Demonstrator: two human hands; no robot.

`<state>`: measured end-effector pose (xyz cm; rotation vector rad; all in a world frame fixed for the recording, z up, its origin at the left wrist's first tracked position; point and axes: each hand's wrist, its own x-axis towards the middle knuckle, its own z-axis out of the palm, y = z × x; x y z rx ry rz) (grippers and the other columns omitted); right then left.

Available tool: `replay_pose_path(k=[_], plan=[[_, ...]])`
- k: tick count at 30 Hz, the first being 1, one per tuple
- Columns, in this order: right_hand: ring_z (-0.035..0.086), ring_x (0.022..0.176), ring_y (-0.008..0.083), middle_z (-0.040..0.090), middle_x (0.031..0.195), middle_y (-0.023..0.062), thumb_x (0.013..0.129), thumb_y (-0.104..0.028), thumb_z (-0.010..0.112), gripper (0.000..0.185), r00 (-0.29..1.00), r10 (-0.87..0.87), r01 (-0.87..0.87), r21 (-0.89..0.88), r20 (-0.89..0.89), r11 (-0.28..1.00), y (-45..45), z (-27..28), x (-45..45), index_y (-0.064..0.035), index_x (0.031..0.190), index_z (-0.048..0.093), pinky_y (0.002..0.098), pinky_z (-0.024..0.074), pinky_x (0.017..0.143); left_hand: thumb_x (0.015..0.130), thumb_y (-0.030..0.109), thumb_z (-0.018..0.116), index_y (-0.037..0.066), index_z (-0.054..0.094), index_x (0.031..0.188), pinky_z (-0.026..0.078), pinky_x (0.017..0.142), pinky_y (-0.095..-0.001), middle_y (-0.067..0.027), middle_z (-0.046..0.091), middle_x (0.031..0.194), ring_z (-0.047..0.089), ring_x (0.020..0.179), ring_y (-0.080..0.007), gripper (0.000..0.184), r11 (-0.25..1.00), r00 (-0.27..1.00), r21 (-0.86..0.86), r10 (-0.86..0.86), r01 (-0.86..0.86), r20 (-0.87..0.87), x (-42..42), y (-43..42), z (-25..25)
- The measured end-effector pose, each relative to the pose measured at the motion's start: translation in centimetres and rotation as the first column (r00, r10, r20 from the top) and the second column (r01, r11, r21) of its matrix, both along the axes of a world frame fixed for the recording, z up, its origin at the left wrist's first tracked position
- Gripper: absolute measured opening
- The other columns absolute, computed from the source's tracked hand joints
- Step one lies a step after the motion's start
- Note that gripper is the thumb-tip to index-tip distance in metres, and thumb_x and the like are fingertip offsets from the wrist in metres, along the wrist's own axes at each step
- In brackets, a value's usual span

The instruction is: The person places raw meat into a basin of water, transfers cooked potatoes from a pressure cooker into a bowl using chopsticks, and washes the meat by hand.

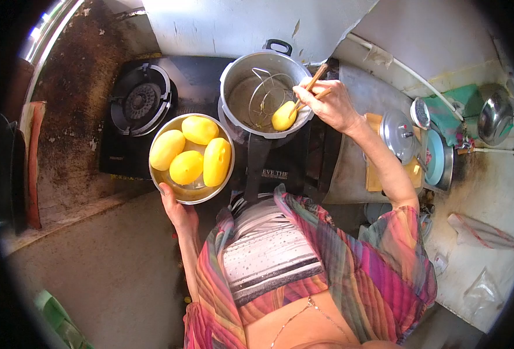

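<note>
My right hand (332, 106) grips a pair of wooden chopsticks (319, 72) over a deep metal pot (237, 93). At their tips is a peeled yellow potato (283, 117), inside the pot near its front right wall. A wire rack (259, 71) stands in the pot, partly behind that potato. My left hand (179, 214) holds a round steel bowl (179, 195) from below at its near left side, the thumb against the outer wall. Several peeled potatoes (200, 130) lie in the bowl, just left of the pot.
A gas burner (141, 100) sits at left on the black stove (190, 78). To the right, a pot lid (397, 136) rests on a wooden board (374, 174). Beyond it are a blue basin (435, 157) and a steel bowl (495, 118). A wall rises behind the stove.
</note>
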<state>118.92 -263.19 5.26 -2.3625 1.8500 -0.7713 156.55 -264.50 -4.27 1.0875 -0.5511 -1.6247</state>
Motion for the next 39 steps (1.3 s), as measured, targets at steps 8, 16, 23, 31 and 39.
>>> replay_pose_path(k=[8, 16, 23, 31, 39], plan=[[0.062, 0.065, 0.0235, 0.063, 0.082, 0.0091, 0.084, -0.014, 0.055, 0.015, 0.963, -0.154, 0.113, 0.183, 0.223, 0.977, 0.2, 1.6, 0.6, -0.0038, 0.091, 0.063, 0.0316, 0.0488, 0.055, 0.094, 0.038, 0.043, 0.004, 0.039, 0.126, 0.040, 0.094, -0.0358, -0.0078, 0.050, 0.122, 0.049, 0.112, -0.0190, 0.047, 1.000, 1.000, 0.001, -0.014, 0.014, 0.007, 0.2, -0.3, 0.1], [0.060, 0.064, 0.0239, 0.063, 0.084, 0.0064, 0.082, -0.014, 0.058, 0.012, 1.000, -0.008, 0.006, -0.156, -0.012, 0.988, 0.5, 0.1, 1.5, -0.0049, 0.087, 0.063, 0.0326, 0.0474, 0.055, 0.094, 0.037, 0.042, 0.004, 0.039, 0.126, 0.040, 0.095, -0.0352, -0.0077, 0.050, 0.122, 0.049, 0.111, -0.0187, 0.046, 1.000, 1.000, 0.019, -0.023, 0.022, 0.003, 0.3, -0.5, -0.1], [0.053, 0.054, 0.0219, 0.059, 0.069, 0.0059, 0.081, -0.012, 0.062, 0.009, 0.981, -0.090, 0.112, -0.124, 0.172, 0.986, 1.7, 0.7, 2.4, -0.0045, 0.076, 0.060, 0.0306, 0.0424, 0.050, 0.094, 0.037, 0.042, 0.004, 0.039, 0.127, 0.039, 0.094, -0.0349, -0.0078, 0.050, 0.122, 0.049, 0.112, -0.0187, 0.047, 0.999, 0.999, 0.031, -0.028, 0.027, 0.035, 0.6, -0.6, -0.4], [0.055, 0.056, 0.0220, 0.059, 0.067, 0.0073, 0.079, -0.010, 0.065, 0.008, 0.976, -0.111, 0.140, -0.148, 0.188, 0.979, 3.7, -0.3, 1.4, -0.0044, 0.081, 0.059, 0.0312, 0.0426, 0.053, 0.094, 0.038, 0.042, 0.005, 0.038, 0.128, 0.038, 0.095, -0.0361, -0.0078, 0.049, 0.123, 0.048, 0.112, -0.0193, 0.048, 0.999, 0.998, 0.051, -0.017, 0.014, 0.055, 0.2, -0.7, -0.1], [0.054, 0.057, 0.0223, 0.058, 0.067, 0.0079, 0.081, -0.012, 0.062, 0.011, 0.951, -0.200, 0.231, -0.109, 0.237, 0.967, 3.5, -0.1, 1.9, -0.0020, 0.077, 0.061, 0.0318, 0.0427, 0.054, 0.094, 0.036, 0.042, 0.005, 0.038, 0.128, 0.038, 0.096, -0.0361, -0.0080, 0.048, 0.125, 0.047, 0.114, -0.0195, 0.046, 0.999, 1.000, 0.039, -0.013, 0.014, -0.006, 0.3, -0.8, -0.3]])
